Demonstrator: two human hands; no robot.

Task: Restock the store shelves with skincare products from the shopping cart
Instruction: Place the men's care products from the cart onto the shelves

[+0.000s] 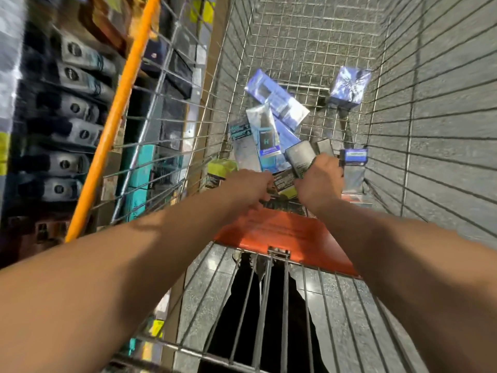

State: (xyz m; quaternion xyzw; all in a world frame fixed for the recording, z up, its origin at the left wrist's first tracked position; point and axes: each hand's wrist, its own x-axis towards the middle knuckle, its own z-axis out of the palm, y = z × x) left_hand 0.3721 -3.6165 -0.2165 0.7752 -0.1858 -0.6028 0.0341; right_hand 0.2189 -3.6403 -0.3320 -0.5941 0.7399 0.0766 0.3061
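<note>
Both my arms reach down into a wire shopping cart (304, 44). My right hand (320, 179) grips dark grey boxes (300, 157) near the cart's near end. My left hand (247, 187) has its fingers curled at a dark box with a yellow-green edge (283, 181); whether it holds it is hidden. Several skincare boxes lie in a heap on the cart floor: a long blue box (277, 100), a silver and teal box (265, 135), a grey box (242, 144). A blue cube box (349, 86) stands apart at the far right.
Store shelves (70, 109) on the left carry rows of dark bottles and teal boxes (139, 170). The cart's orange rail (118, 103) runs along the left. An orange seat flap (285, 235) lies under my wrists. Grey tiled floor shows through the wire.
</note>
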